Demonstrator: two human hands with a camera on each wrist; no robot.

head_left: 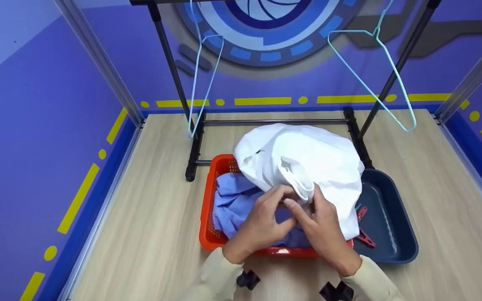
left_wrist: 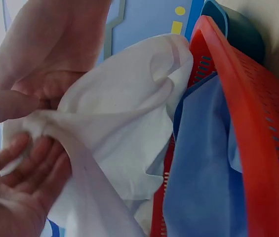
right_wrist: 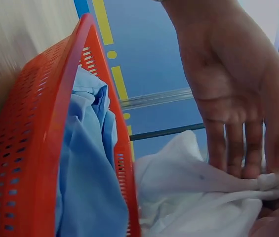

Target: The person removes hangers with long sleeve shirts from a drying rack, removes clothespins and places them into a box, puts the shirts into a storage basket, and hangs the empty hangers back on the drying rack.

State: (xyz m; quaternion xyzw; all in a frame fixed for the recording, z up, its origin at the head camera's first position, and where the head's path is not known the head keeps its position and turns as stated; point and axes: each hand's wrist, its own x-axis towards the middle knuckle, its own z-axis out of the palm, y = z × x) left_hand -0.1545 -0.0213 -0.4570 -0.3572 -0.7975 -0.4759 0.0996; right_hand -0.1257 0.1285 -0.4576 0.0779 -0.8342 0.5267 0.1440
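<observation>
Over the orange-red basket (head_left: 206, 217) a white shirt (head_left: 320, 146) lies bunched, its folded collar band turned toward me. My left hand (head_left: 264, 221) pinches the near edge of this band between thumb and fingers. Right beside it my right hand (head_left: 322, 221) grips the same band, its thumb close to the left hand. In the left wrist view the white cloth (left_wrist: 124, 103) drapes down from the fingers. A blue-violet garment (head_left: 237, 205) lies crumpled in the basket, partly hidden under the shirt and hands.
A dark blue tray (head_left: 404, 234) stands right of the basket, holding red clothes pegs (head_left: 365, 238); the shirt overlaps its left side. Behind is a black rack (head_left: 274, 122) with light blue hangers, one at left (head_left: 195, 83) and one at right (head_left: 396, 71).
</observation>
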